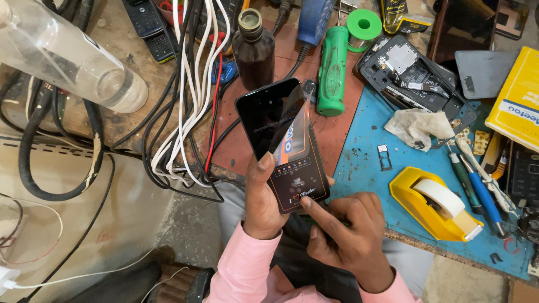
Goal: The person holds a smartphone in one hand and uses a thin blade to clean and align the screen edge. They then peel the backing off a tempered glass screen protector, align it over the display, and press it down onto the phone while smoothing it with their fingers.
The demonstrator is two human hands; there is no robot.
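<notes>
Landmark: the phone [281, 140], held upright-ish over the bench edge, mid-frame.

Far left of phone: clear plastic bottle [67, 53] lying on its side, thick black hose [33, 163] looping under it. Between those and the phone: tangle of white and black cables [185, 112] plus one red wire, hanging off the bench edge, just beside the phone's left side. Behind the phone's top: dark brown bottle [254, 47], upright, nearly touching the phone's upper corner in view.

Left hand [263, 199]: wrapped around the phone's lower left, thumb pressed on the front face. Phone carries a printed film, partly lifted on the upper right so the film curls off the glass.

Right hand [348, 235]: below-right of phone, fingers curled, index fingertip on the phone's bottom edge at the film. Whether it pinches the film, cannot tell.

Right of phone: green cylinder tool [332, 70] lying on the red mat, then blue mat [370, 185] with a small SIM tray [384, 157], an opened phone [412, 73], crumpled cloth [418, 126], yellow tape dispenser [435, 203], blue pen [480, 193]. Far right: yellow box [519, 98].
</notes>
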